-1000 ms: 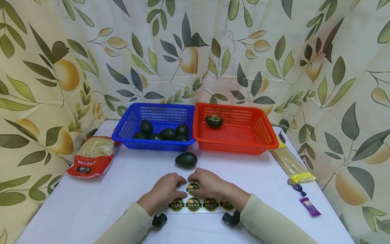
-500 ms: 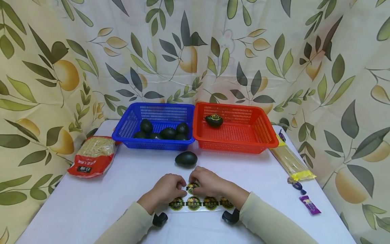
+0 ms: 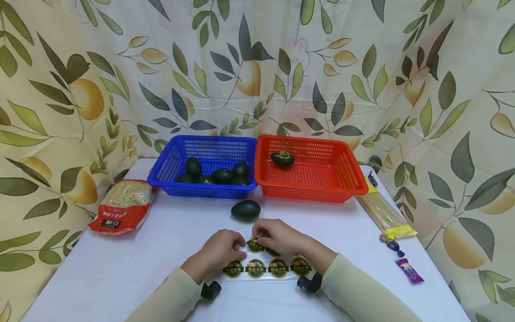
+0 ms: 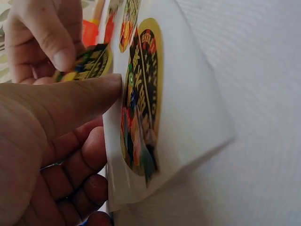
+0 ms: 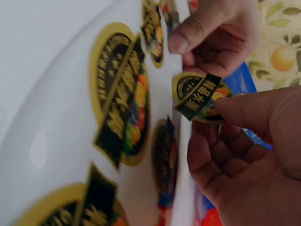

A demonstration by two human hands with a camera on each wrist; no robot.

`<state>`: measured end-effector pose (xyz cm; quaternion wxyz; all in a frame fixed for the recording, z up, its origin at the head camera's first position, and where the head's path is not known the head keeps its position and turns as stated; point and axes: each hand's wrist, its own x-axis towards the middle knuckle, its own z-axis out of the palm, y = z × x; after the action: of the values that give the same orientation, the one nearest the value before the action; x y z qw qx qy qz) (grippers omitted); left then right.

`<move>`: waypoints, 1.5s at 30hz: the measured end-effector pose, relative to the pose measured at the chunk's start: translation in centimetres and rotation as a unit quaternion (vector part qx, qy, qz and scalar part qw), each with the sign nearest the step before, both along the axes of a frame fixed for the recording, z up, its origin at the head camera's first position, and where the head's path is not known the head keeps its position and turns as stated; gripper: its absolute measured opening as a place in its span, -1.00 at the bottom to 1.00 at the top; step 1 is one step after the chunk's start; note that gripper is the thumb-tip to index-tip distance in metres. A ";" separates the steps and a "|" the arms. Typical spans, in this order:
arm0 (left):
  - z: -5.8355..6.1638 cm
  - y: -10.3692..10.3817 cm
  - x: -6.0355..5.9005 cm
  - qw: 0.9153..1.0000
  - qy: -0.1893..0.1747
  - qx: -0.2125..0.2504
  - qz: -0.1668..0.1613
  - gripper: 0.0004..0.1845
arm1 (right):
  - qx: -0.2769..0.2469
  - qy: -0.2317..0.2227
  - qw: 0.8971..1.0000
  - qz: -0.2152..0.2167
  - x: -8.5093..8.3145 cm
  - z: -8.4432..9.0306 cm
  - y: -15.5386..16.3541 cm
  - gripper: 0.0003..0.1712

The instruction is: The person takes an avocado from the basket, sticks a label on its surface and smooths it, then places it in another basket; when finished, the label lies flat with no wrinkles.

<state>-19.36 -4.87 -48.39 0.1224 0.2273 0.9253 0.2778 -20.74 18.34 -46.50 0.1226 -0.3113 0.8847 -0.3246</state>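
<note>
A glossy white sheet of round black-and-gold stickers (image 4: 193,117) lies before me in the head view. My left hand (image 3: 217,252) holds its edge, thumb on top and fingers curled beneath in the left wrist view. My right hand (image 3: 283,237) pinches one sticker (image 5: 195,92) between thumb and fingers at the sheet's far edge. In the right wrist view that sticker stands out past the edge; whether it still clings to the sheet I cannot tell. Just beyond both hands lies a dark green avocado (image 3: 246,209) on the white cloth.
Several avocados sit in a blue basket (image 3: 209,191) at the back. Beside it, a red basket (image 3: 310,195) holds one avocado with a sticker (image 3: 283,159). A red noodle bag (image 3: 122,208) is at left. A yellow-ended packet (image 3: 386,214) and a purple wrapped sweet (image 3: 409,271) are at right.
My right hand has shifted slightly away and to the right, drawing up the sticker it pinches. More of the sheet's right side now shows. My left hand has stayed nearly still.
</note>
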 end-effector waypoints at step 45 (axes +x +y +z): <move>3.0 2.0 -6.3 0.967 0.008 0.116 0.227 -0.68 | -0.104 0.059 0.944 -0.307 -4.2 0.1 -3.3 -0.80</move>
<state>-25.69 -2.83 -45.40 0.0216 0.0261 0.9151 0.4017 -24.95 15.04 -46.37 -0.0687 -0.0543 0.9044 -0.4176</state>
